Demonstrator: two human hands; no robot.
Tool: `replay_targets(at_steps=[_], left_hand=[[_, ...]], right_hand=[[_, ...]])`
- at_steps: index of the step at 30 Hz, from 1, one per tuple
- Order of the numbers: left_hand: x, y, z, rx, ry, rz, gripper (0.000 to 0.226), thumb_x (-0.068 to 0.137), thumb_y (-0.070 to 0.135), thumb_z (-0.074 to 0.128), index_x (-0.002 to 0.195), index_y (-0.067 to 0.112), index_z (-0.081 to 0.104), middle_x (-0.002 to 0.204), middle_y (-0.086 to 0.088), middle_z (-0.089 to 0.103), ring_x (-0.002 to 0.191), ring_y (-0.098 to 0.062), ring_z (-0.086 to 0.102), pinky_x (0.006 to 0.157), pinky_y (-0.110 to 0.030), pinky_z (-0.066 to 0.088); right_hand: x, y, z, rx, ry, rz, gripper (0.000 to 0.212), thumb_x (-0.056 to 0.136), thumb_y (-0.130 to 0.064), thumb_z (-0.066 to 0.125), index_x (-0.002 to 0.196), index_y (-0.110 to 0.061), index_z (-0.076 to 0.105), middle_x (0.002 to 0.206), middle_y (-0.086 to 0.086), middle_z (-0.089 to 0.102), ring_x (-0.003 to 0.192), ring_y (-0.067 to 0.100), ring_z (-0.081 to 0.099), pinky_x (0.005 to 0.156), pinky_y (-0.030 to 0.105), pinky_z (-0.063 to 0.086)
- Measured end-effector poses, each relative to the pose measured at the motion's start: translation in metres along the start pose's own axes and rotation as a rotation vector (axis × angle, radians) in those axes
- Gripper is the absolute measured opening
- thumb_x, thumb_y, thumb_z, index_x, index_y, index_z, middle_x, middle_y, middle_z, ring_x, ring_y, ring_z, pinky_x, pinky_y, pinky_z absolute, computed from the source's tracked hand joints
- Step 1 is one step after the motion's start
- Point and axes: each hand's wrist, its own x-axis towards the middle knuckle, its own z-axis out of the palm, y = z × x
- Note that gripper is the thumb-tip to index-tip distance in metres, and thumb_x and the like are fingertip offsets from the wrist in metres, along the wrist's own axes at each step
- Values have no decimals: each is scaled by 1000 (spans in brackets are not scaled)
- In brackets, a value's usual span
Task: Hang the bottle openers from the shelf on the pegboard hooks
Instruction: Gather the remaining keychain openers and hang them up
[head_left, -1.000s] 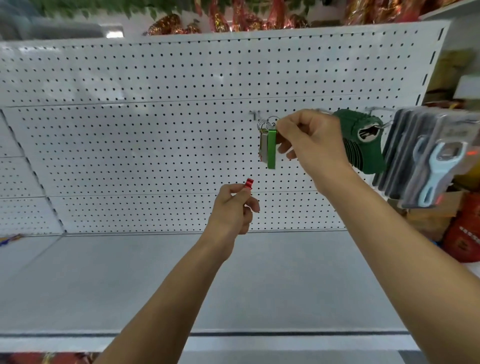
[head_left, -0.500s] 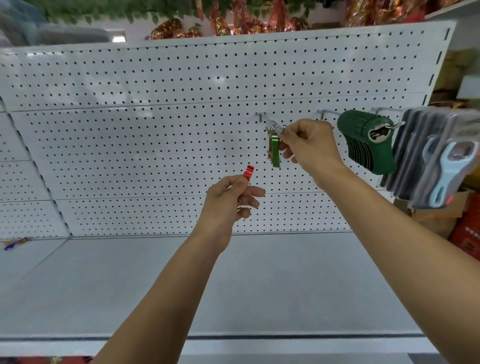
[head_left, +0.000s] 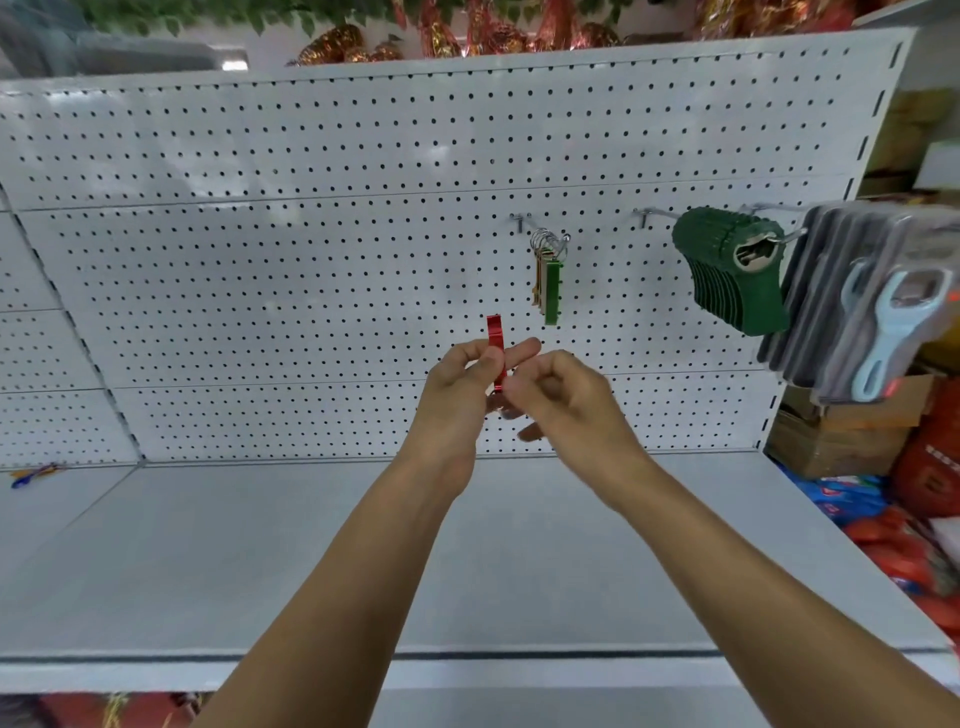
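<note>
Facing white pegboard (head_left: 311, 260) above grey shelf (head_left: 260, 545)

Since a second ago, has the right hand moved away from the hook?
Yes. The right hand dropped down-left from the hook to the red bottle opener.

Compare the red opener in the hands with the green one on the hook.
The red opener is pinched between both hands, left hand and right hand; the green opener hangs free from the hook. Red stands apart; green sits in a cluster. Both are slim, upright bars.
</note>
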Motion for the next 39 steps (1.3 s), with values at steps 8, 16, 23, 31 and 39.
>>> replay_targets(at_steps=[8,16,23,31,39], left_hand=[[-10,-2,-4,-127,5,-6,33,94,8,56,123,22,45,89,-4,75,74,-22,66,75,-35,55],[-14,-3,-5,-134,-5,-59,21,95,17,60,115,9,60,88,-10,74,74,-18,69,64,-26,53],[-19,-3,3,-73,-93,-65,25,96,25,56,108,4,61,88,-11,76,77,-20,73,62,-23,54],[-21,9,17,-70,-99,2,33,96,37,50,101,5,56,76,-11,73,65,-22,70,55,-25,51],[-15,11,22,250,42,207,22,100,30,48,103,13,60,93,-4,73,71,-20,71,57,-29,52]], right_hand=[[-12,-9,-12,187,-35,-5,18,86,9,58,87,-5,68,71,9,66,62,19,58,57,28,52],[-16,-20,-31,155,19,-103,19,85,7,63,92,-9,71,77,9,74,65,18,68,65,27,59],[-3,-42,-52,-146,119,-270,14,84,-8,70,85,-21,75,74,-6,72,58,5,56,48,25,52],[13,-72,-66,-52,67,-242,6,80,-3,74,84,-1,71,67,11,68,50,16,60,54,32,59],[37,-90,-64,-173,122,-318,9,87,-8,66,78,-6,69,62,5,63,47,11,54,47,25,52]])
